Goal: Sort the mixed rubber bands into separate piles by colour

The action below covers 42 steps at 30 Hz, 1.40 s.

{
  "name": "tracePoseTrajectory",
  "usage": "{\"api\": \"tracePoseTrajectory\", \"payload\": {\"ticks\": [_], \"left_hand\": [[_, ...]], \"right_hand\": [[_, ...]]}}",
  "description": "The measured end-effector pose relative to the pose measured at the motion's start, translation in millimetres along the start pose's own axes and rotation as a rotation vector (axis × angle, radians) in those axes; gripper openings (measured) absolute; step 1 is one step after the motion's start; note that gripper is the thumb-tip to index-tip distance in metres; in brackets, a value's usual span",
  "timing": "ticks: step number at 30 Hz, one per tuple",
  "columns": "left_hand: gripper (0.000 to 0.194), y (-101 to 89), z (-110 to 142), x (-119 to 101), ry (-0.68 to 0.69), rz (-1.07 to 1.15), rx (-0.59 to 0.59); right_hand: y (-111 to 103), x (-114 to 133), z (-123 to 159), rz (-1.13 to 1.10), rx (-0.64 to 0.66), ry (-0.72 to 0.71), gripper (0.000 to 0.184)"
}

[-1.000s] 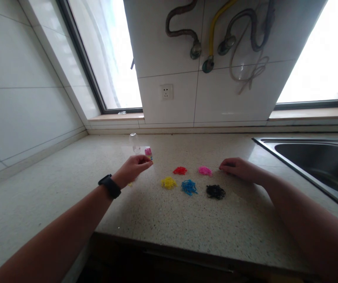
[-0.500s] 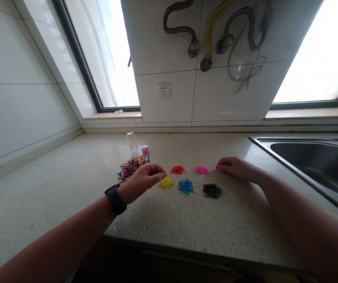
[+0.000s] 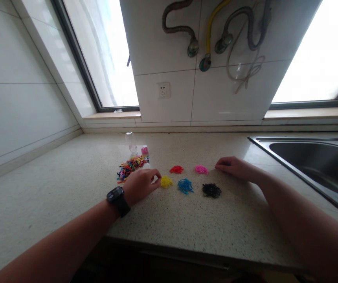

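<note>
My left hand (image 3: 144, 182), a dark watch (image 3: 118, 199) on its wrist, is at the left edge of a small pile of yellow rubber bands (image 3: 166, 182). Its thumb and forefinger are pinched together; anything between them is too small to make out. Behind that hand lies a mixed heap of many-coloured rubber bands (image 3: 130, 167), partly covered by it. My right hand (image 3: 235, 167) rests on the counter with fingers together and nothing visible in them, just right of the pink rubber bands (image 3: 201, 169). Separate piles of red bands (image 3: 176, 169), blue bands (image 3: 185, 186) and black bands (image 3: 212, 190) lie between the hands.
A clear bottle-like container (image 3: 130, 142) and a small pink piece (image 3: 144, 150) stand behind the mixed heap. On the right, a steel sink (image 3: 260, 142) is set into the speckled counter (image 3: 169, 220). Pipes and a socket (image 3: 163, 90) are on the tiled wall.
My left hand has moved right from beside the mixed heap to the yellow pile, then lowered, uncovering the heap. My right hand has stayed in place. The view has shifted slightly.
</note>
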<state>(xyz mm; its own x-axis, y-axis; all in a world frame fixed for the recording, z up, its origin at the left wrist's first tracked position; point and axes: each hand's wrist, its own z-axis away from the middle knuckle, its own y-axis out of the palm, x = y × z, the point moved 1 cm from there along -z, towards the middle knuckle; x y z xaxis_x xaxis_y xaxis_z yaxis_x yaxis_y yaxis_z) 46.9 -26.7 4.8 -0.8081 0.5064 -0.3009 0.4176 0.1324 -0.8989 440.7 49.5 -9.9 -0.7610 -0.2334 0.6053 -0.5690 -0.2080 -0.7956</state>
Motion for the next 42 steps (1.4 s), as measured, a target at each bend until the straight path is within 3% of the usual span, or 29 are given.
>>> {"api": "tracePoseTrajectory", "payload": {"ticks": [11,19,23,30,33,37,42], "left_hand": [[0.016,-1.2,3.5,-10.0,0.054,-0.055,0.018],[0.015,4.7,22.5,-52.3,0.419,0.155,0.26],[0.015,13.9,30.8,-65.0,0.494,0.209,0.321],[0.011,26.5,32.5,-63.9,0.541,0.16,0.316],[0.01,25.0,31.4,-63.7,0.546,0.146,0.314],[0.012,23.1,30.2,-64.8,0.552,0.12,0.307],[0.012,23.6,29.5,-64.4,0.539,0.118,0.314]], "right_hand": [[0.3,2.5,1.0,0.022,0.008,0.004,0.045],[-0.2,-1.4,0.1,0.005,0.029,0.009,0.048],[0.9,-2.9,-1.2,-0.002,0.027,0.013,0.05],[-1.6,5.3,1.5,-0.025,0.047,-0.004,0.046],[-4.5,23.3,0.2,-0.102,0.065,-0.038,0.043],[-1.2,74.3,-13.5,-0.081,0.043,-0.151,0.037],[30.1,151.3,-53.4,0.127,0.138,-0.367,0.025]]}}
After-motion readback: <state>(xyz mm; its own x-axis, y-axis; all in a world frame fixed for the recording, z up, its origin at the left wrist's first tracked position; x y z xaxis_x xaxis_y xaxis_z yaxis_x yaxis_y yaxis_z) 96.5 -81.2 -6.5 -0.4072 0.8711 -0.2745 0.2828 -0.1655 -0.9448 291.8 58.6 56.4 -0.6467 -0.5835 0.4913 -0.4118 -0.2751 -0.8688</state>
